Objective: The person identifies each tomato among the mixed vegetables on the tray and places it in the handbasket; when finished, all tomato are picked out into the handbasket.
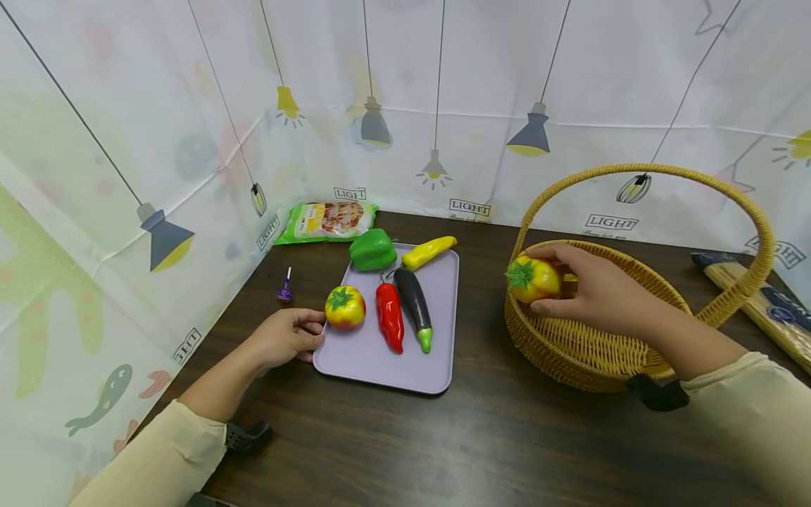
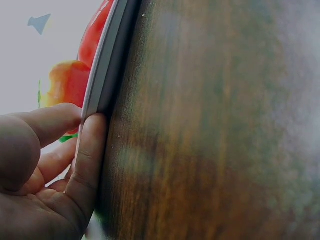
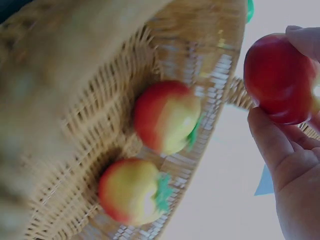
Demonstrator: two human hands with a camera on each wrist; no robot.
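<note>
My right hand (image 1: 598, 289) holds a red-and-yellow toy tomato (image 1: 534, 279) with a green leafy top, over the left rim of the wicker basket (image 1: 557, 370). In the right wrist view, two more tomatoes lie inside the basket, one tomato (image 3: 167, 116) above another tomato (image 3: 131, 191). Thumb and fingers of my left hand (image 1: 288, 339) pinch the left edge of the lilac tray (image 1: 380, 370). On this tray lie a tomato (image 1: 345, 307), a red pepper (image 1: 389, 317), an eggplant (image 1: 413, 299), a green bell pepper (image 1: 372, 250) and a yellow pepper (image 1: 429, 252), the last two overlapping its far edge.
A green-edged food packet (image 1: 332, 220) lies at the back left, against the patterned cloth wall. Left of the tray is a purple-wrapped lollipop (image 1: 285, 287). A long pack of noodles (image 1: 760, 303) lies right of the basket, whose tall handle (image 1: 646, 169) arches above it.
</note>
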